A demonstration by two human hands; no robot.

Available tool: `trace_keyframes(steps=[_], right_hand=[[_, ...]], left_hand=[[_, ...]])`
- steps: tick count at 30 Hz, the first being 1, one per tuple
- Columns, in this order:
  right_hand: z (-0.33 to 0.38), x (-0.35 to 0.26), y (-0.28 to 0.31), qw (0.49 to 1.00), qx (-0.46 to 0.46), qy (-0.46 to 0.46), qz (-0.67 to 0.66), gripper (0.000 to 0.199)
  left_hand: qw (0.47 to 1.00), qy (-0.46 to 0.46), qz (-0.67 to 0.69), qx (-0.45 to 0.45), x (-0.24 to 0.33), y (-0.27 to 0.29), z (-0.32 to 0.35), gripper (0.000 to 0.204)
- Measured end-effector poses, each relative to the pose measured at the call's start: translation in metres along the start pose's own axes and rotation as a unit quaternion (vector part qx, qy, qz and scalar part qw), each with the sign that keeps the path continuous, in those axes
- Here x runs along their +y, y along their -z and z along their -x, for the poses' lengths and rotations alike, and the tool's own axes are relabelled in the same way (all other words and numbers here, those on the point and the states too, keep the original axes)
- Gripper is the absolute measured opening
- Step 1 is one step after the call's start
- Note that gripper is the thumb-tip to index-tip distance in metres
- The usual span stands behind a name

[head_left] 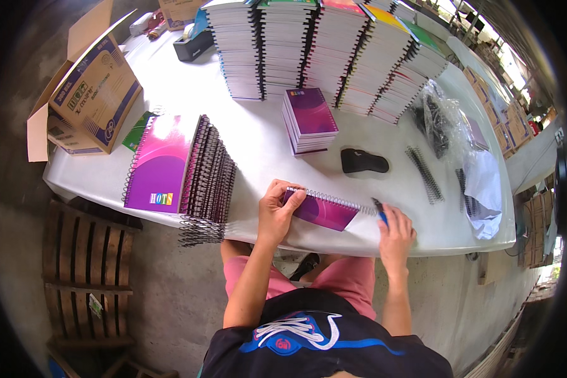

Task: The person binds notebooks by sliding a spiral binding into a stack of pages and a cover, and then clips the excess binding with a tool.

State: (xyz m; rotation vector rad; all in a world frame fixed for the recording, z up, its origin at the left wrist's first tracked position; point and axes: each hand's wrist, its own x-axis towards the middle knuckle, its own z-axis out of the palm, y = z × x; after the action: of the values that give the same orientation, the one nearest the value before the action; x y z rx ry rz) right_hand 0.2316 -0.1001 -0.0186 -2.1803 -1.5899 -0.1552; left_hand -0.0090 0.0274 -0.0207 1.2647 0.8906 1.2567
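My left hand (277, 211) grips the left end of a purple notebook (324, 213) near the table's front edge, its thumb on the cover. A wire spiral (340, 200) runs along the notebook's upper edge, and a loose end of it sticks out past the right corner. In my right hand (396, 237) are blue-handled pliers (382, 213) with a dark tip. That tip is at the projecting spiral end; whether its jaws are closed on the wire is too small to tell.
Spiral-bound purple notebooks (157, 160) are piled at left, beside a cardboard box (94, 94). A stack of purple covered blocks (310, 123) stands ahead, with tall notebook stacks (283, 53) behind. A black flat object (364, 161), loose black spirals (425, 175) and plastic wrap (444, 120) lie at right.
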Motion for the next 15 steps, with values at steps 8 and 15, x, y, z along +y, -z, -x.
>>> trace_keyframes(steps=[8, 15], right_hand=[[-0.013, -0.087, 0.064, 0.944, -0.018, 0.086, -0.317, 0.034], [-0.015, -0.128, 0.067, 0.962, 0.017, 0.186, -0.202, 0.034]], left_hand=[[0.993, -0.078, 0.008, 0.084, 0.022, -0.02, 0.019, 0.027], [0.959, -0.236, -0.088, 0.133, 0.031, -0.023, 0.024, 0.033]])
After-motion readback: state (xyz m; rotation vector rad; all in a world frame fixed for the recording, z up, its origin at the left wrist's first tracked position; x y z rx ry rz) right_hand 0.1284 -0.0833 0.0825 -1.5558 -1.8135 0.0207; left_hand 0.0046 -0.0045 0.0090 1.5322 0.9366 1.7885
